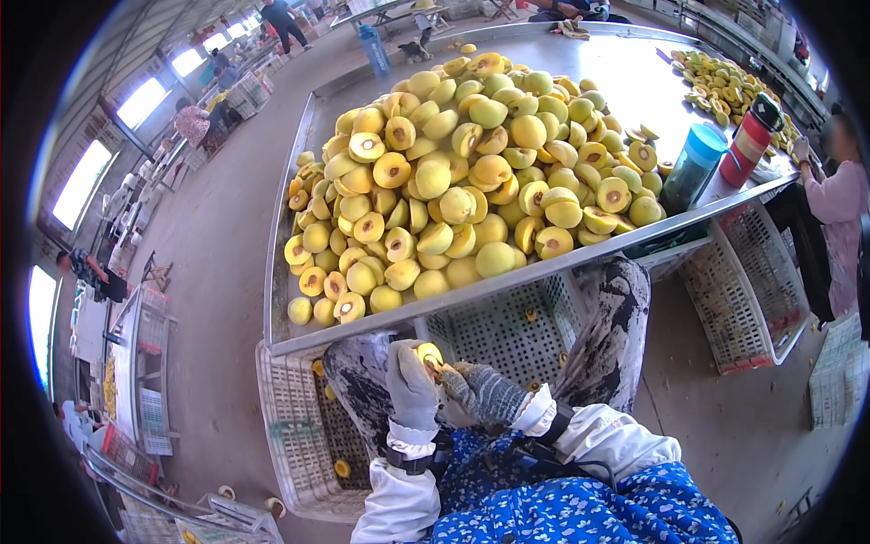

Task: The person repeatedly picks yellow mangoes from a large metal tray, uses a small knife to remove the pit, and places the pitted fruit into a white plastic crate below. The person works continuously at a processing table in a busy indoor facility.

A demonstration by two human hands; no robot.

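Note:
My left hand (pixel 412 384), in a pale grey glove, holds a halved yellow peach (pixel 429 355) with its cut face showing, over my lap. My right hand (pixel 486 393), in a darker striped knit glove, is closed against the fruit's lower right side; whether a small tool is in its fingers cannot be told. Just beyond my hands a large heap of halved yellow peaches (pixel 433 179), some with brown centres upward, lies on a metal-rimmed table (pixel 435 304).
Plastic crates (pixel 503 333) stand under the table edge, at my left (pixel 299 435) and at the right (pixel 734 299). A blue-lidded bottle (pixel 693 166) and a red flask (pixel 751 143) stand on the table's right side, a blue bottle (pixel 374 51) at its far left. A person (pixel 839 204) is at the right.

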